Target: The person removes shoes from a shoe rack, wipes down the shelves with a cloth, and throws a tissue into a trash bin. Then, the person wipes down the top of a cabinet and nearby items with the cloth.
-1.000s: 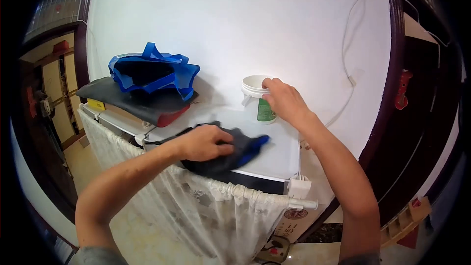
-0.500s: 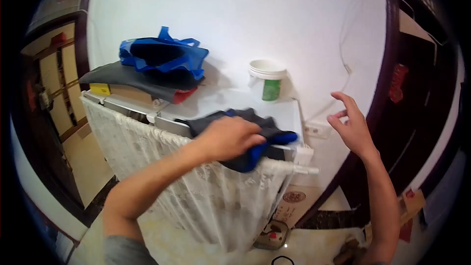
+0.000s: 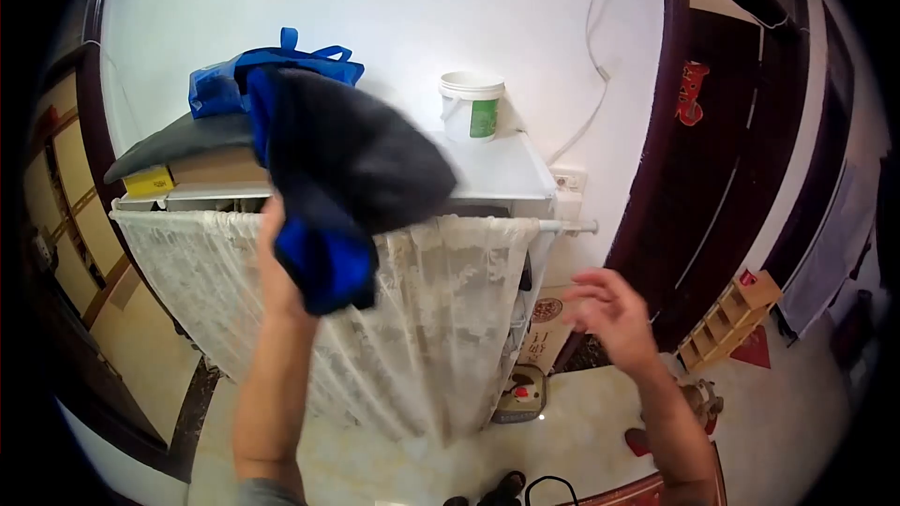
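Note:
A dark grey and blue cloth item (image 3: 361,155) is held up in front of the shelf by my left hand (image 3: 278,248), whose fingers are mostly hidden behind it. My right hand (image 3: 607,314) is to the right of the lace curtain, fingers bent but apart, with nothing in it. On the white shelf top (image 3: 516,164) stands a white bucket (image 3: 473,108) with a green label. Behind the raised cloth, at the left, a blue bag (image 3: 216,89) rests on a dark grey sheet (image 3: 178,145).
The lace curtain (image 3: 431,319) hangs from a rod along the shelf front. A yellow box (image 3: 148,181) lies under the grey sheet. At the right are a dark door (image 3: 717,150) and a small wooden rack (image 3: 731,319). A patterned tin (image 3: 522,394) sits on the floor.
My left hand has lifted the grey and blue cloth off the shelf top, up and to the left. My right hand left the bucket and has moved down. The view has turned right.

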Available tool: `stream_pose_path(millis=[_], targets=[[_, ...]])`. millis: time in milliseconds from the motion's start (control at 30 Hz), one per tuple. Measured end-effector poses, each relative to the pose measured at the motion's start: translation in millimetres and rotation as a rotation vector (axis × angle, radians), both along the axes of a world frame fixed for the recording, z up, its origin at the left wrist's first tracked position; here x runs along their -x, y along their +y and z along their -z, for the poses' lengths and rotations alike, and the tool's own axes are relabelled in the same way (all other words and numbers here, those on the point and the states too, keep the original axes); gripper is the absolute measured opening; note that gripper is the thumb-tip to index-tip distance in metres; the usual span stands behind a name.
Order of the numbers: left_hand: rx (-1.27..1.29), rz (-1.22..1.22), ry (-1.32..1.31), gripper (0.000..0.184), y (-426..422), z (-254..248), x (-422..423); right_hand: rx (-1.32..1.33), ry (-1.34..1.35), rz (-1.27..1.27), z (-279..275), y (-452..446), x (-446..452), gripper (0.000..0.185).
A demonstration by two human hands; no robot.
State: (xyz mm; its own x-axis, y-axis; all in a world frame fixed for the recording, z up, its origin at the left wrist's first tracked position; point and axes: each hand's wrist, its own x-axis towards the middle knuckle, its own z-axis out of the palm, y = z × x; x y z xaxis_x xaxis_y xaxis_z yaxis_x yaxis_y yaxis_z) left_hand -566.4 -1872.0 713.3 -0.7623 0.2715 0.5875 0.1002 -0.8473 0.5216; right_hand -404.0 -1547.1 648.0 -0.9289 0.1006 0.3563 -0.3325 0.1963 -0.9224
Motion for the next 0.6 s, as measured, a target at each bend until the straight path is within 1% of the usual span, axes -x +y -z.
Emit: stream_pose_path(millis=[33, 67, 100, 167, 200, 267, 300, 333, 400, 433, 533, 567, 600], targets=[[0.236, -0.21, 0.065, 0.04, 13.1, 27.7, -6.8, 0.09, 0.075, -0.093, 3.7, -21.7, 1.5, 0.052], [0.438, -0.306, 0.107, 0.038, 31.2, 36.7, -30.8, 0.178, 0.149, -0.187, 8.5, -40.0, 3.2, 0.058], [0.641, -0.398, 0.16, 0.035, 49.3, 45.8, -54.8, 0.302, 0.205, -0.277, 31.1, -46.2, 7.6, 0.065], [0.85, -0.402, 0.37, 0.031, 86.4, 54.6, -91.7, 0.562, -0.075, -0.171, 65.2, -53.7, -8.5, 0.054], [0.884, -0.432, 0.551, 0.031, 102.1, 73.4, -84.4, 0.702, -0.242, -0.099, 76.9, -55.2, -17.8, 0.049], [0.959, -0.617, 0.551, 0.027, 106.0, 87.0, -77.2, 0.764, -0.208, 0.029, 107.0, -50.3, -35.7, 0.041], [0.996, -0.712, 0.557, 0.025, 107.8, 90.3, -72.3, 0.802, -0.296, 0.087, 92.3, -54.4, -56.6, 0.037], [1.024, -0.801, 0.592, 0.025, 110.8, 91.9, -62.4, 0.817, -0.327, 0.098, 95.6, -47.0, -64.1, 0.036], [1.086, -0.969, 0.655, 0.027, 122.5, 89.5, -42.5, 0.853, -0.403, 0.126, 121.1, -19.6, -91.5, 0.033], [1.086, -1.069, 0.72, 0.026, 132.8, 84.3, -38.0, 0.896, -0.348, 0.139, 146.5, -0.3, -104.3, 0.031], [1.104, -1.347, 0.896, 0.019, 164.9, 71.1, -20.5, 0.867, -0.432, 0.502, 184.7, 39.1, -154.3, 0.028], [1.131, -1.423, 0.94, 0.017, 174.9, 71.2, -11.6, 0.863, -0.407, 0.593, 191.1, 45.9, -170.5, 0.026], [1.16, -1.495, 0.981, 0.015, 182.7, 69.3, -8.2, 0.797, -0.385, 0.6, 192.8, 52.6, -189.9, 0.022]])
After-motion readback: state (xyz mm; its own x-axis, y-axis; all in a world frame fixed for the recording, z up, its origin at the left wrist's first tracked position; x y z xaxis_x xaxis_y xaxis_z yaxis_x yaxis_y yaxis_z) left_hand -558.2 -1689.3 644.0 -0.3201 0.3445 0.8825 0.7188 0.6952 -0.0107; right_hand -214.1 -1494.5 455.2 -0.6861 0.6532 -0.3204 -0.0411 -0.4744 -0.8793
